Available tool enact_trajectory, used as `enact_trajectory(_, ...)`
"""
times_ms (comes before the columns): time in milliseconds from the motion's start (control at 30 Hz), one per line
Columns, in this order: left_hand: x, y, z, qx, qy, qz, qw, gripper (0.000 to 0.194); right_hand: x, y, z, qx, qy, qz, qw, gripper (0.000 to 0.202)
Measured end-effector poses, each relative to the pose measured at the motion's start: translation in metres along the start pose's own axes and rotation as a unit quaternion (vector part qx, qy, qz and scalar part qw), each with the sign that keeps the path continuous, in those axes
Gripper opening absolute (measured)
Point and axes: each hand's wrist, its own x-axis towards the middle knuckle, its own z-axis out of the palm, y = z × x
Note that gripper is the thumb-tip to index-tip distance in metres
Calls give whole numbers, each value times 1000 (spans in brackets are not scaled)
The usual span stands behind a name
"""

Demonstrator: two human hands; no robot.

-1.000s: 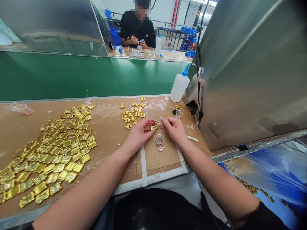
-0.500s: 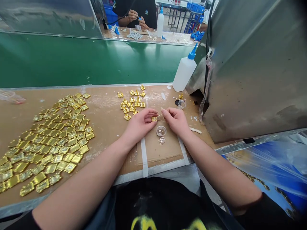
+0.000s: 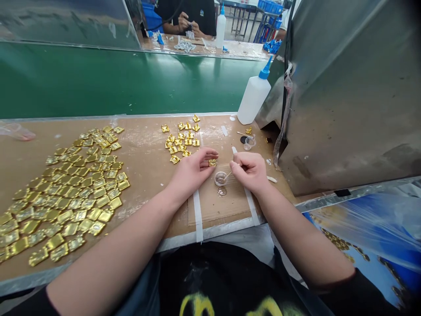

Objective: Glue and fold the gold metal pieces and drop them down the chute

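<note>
Between the thumb and fingers of my left hand is a small gold piece. My right hand is closed around a thin pale stick, whose lower end reaches into a small clear round cup. The stick's tip is hard to make out inside the cup. A clear disc or wet-looking patch lies just in front of the cup on a cardboard sheet with white tape strips. Beyond my left hand sits a loose group of small gold pieces.
Many flat gold plates spread over the left of the table. A white bottle with a blue nozzle stands at the back right, near a metal panel. Behind runs a green belt; a co-worker's hands are across it.
My right hand has moved from the gold piece toward me and slightly right, bringing the stick down into the cup. My left hand stays in place with the gold piece.
</note>
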Motion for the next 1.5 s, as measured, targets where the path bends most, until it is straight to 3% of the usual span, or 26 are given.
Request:
enact_trajectory(133, 0, -1, 0, 3, -2, 7, 1000, 31, 0, 0, 1, -69, -90, -10, 994, 39)
enact_trajectory(233, 1, -3, 0, -3, -6, 8, 1000, 31, 1, 1, 3, -59, -114, 1, 992, 39)
enact_trajectory(367, 1, -2, 0, -13, -6, -4, 1000, 32, 3, 3, 5, 37, -19, 60, 997, 43)
enact_trajectory(500, 1, 2, 0, -13, -4, -17, 1000, 33, 7, 6, 8, 96, 72, 129, 984, 47)
enact_trajectory(933, 2, 0, 1, -29, -4, -11, 999, 33, 10, 11, 18, 17, 35, 125, 991, 48)
enact_trajectory(1200, 2, 3, 1, -22, -3, -11, 1000, 32, 10, 11, 17, -12, 59, 107, 992, 48)
enact_trajectory(1500, 3, 4, 0, -26, -3, -35, 999, 36, 9, 8, 16, -11, 47, 88, 995, 49)
